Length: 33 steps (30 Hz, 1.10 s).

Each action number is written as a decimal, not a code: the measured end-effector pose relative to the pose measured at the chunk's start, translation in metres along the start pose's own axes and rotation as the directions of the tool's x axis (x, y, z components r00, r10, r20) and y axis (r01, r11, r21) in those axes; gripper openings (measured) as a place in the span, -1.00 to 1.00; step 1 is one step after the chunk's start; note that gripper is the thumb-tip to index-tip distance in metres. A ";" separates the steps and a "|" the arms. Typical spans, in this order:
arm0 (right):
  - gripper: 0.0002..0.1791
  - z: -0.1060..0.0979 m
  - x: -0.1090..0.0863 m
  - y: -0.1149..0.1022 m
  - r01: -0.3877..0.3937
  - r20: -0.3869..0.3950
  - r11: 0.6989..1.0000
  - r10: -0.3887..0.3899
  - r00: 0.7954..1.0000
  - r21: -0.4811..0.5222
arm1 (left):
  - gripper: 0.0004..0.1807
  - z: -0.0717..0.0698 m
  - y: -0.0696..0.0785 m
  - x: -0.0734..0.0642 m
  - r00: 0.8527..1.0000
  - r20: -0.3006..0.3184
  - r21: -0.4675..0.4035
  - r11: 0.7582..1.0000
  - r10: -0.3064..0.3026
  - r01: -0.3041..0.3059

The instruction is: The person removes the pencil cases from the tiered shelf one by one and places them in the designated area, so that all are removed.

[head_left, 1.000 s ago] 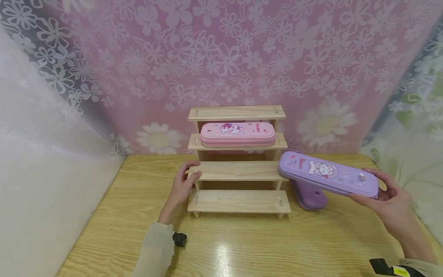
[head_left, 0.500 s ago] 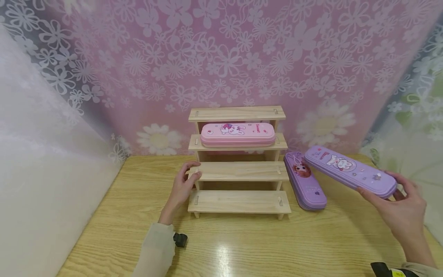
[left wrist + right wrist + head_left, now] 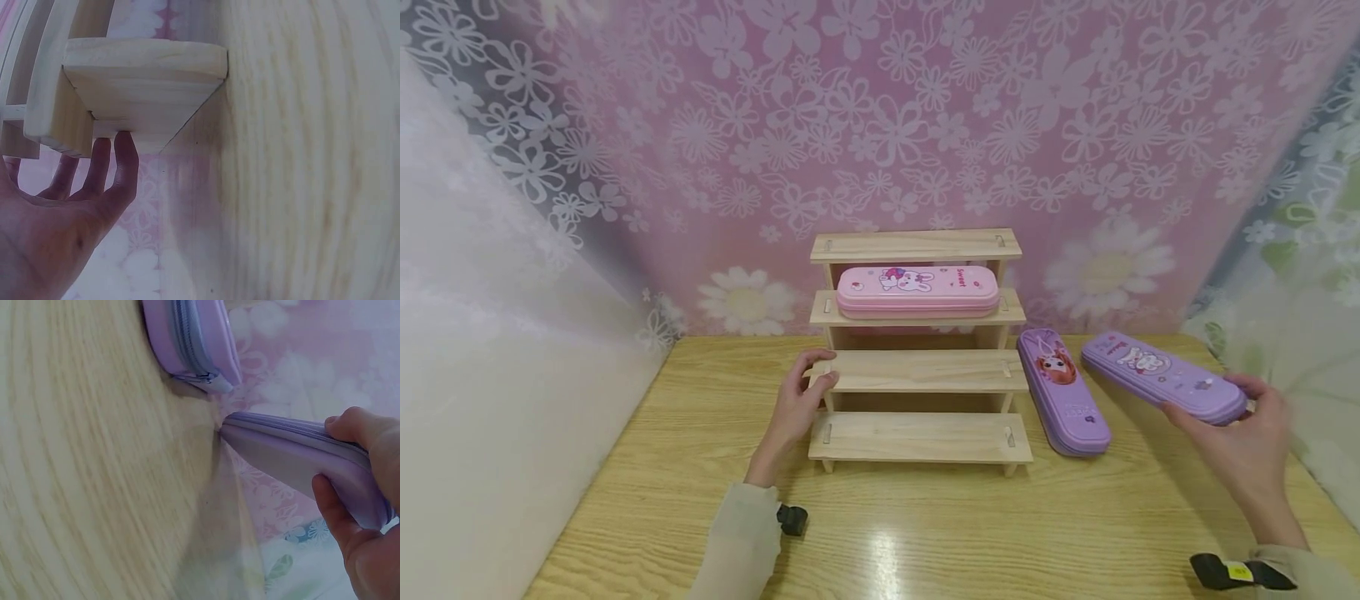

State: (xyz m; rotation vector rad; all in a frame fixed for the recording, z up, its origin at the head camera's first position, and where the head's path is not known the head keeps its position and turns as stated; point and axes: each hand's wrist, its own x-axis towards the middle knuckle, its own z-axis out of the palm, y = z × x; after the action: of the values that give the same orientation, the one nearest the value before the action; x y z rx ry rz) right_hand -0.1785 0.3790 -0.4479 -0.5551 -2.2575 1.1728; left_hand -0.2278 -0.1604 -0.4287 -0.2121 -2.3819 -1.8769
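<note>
At its near end, my right hand (image 3: 1240, 446) pinches a lilac pencil case (image 3: 1168, 375) with a bunny in a space suit on its lid. In the right wrist view, the thumb and a finger lie on opposite sides of the case (image 3: 281, 450). The case tilts, its far end low by the table and the held end raised. My left hand (image 3: 793, 408) grips the left end of a stepped wooden display shelf (image 3: 917, 371) at its third board from the top. In the left wrist view, the fingers (image 3: 125, 162) reach behind the shelf's side.
A pink pencil case (image 3: 917, 292) lies on the shelf's second board. A purple pencil case (image 3: 1063, 392) with a red-haired doll lies just right of the shelf, left of the held case. Floral curtains (image 3: 887, 125) surround the wood-grain table (image 3: 865, 533).
My right hand has carried the lilac case right, away from the shelf, then lowered it toward the table. The purple case came into full view. My left hand has stayed on the shelf.
</note>
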 end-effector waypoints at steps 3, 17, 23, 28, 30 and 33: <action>-0.24 0.001 0.001 0.006 0.005 0.043 0.999 -0.004 0.999 -0.037 | -0.65 0.000 -0.001 0.000 1.000 -0.002 0.000 1.000 0.003 -0.003; -0.36 -0.010 -0.005 0.037 0.111 0.432 0.991 -0.130 0.893 0.069 | -0.64 0.000 -0.013 0.005 1.000 0.002 0.015 1.000 -0.007 0.007; -0.22 -0.002 -0.006 0.036 0.232 0.458 0.967 -0.158 0.875 -0.109 | -0.65 0.002 -0.033 0.013 1.000 -0.015 0.010 1.000 0.009 -0.009; -0.21 0.001 -0.005 0.036 0.290 0.471 0.927 -0.151 0.869 -0.238 | -0.69 0.003 -0.034 0.011 0.999 -0.032 0.016 0.999 0.029 -0.028; -0.23 0.002 -0.005 0.037 0.290 0.474 0.921 -0.141 0.869 -0.258 | -0.70 0.003 -0.033 0.011 0.999 -0.036 0.018 0.999 0.032 -0.031; -0.23 -0.001 -0.006 0.036 0.290 0.477 0.918 -0.135 0.868 -0.269 | -0.70 0.003 -0.033 0.010 0.999 -0.036 0.020 0.999 0.026 -0.026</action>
State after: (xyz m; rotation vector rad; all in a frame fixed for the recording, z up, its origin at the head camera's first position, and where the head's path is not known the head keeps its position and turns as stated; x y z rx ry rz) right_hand -0.1691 0.3951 -0.4794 -0.1401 -2.8606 0.8719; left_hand -0.2432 -0.1646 -0.4589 -0.2043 -2.3611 -1.8292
